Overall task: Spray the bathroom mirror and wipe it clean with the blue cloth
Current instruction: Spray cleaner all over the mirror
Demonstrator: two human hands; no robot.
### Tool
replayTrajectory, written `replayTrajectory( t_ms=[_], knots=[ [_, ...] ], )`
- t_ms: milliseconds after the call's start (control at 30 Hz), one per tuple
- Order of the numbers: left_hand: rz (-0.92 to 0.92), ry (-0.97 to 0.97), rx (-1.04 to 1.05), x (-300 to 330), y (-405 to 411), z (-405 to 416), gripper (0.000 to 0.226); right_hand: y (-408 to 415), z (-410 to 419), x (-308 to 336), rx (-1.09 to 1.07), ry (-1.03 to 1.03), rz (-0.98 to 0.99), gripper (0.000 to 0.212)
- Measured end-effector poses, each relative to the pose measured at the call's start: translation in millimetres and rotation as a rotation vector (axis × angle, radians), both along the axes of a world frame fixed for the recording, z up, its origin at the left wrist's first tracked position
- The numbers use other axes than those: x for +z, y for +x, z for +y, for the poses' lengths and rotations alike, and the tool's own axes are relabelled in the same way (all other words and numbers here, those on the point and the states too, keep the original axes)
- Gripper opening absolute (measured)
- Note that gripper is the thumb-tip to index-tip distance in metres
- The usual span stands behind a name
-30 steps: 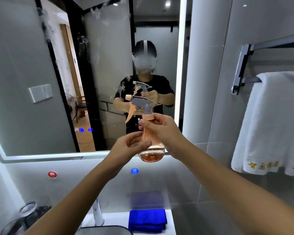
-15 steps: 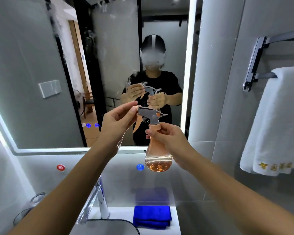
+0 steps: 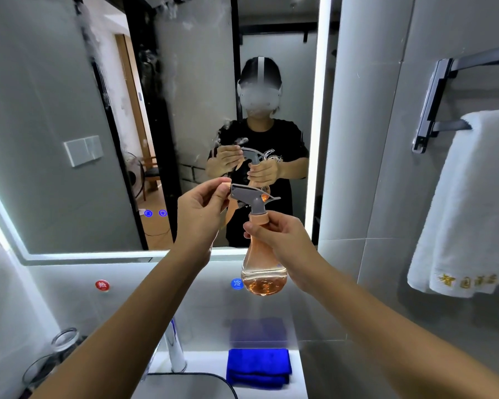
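The spray bottle (image 3: 264, 254) is held upright before the mirror (image 3: 69, 110), its neck gripped by the right hand (image 3: 283, 243). Its nozzle tip is pinched by the left hand (image 3: 199, 214). The folded blue cloth (image 3: 258, 368) is laid on the desk (image 3: 298, 378) below.

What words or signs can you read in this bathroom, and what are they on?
"热": red round sticker on the wall under the mirror.
"冷": blue round sticker on the same wall, beside the spray bottle.
Gold embroidery on the white towel: too blurred to read.
Two glowing blue icons on the mirror: too small to read.
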State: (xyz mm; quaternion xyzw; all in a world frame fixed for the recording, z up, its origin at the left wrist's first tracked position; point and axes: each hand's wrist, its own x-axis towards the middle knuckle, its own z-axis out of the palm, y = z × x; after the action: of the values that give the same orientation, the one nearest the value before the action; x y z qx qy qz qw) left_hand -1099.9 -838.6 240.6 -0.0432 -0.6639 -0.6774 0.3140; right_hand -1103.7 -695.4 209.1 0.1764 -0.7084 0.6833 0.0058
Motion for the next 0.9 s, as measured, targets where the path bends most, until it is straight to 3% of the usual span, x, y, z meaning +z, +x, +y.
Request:
replayTrajectory(
  t_ms=[600, 767, 900],
  knots=[
    [-0.043, 0.029, -0.02, 1, -1, 2, 0.01, -2, -1, 1, -0.019, -0.023, -0.011, 0.019],
    [-0.066, 0.1, -0.105, -22, 6, -6, 0.041, -3, 0, 4, -0.032, -0.065, -0.015, 0.014],
    [-0.144, -0.013, -0.114, -58, 17, -7, 0.056, -6, -1, 10, -0.04, -0.09, 0.001, 0.013]
  ],
)
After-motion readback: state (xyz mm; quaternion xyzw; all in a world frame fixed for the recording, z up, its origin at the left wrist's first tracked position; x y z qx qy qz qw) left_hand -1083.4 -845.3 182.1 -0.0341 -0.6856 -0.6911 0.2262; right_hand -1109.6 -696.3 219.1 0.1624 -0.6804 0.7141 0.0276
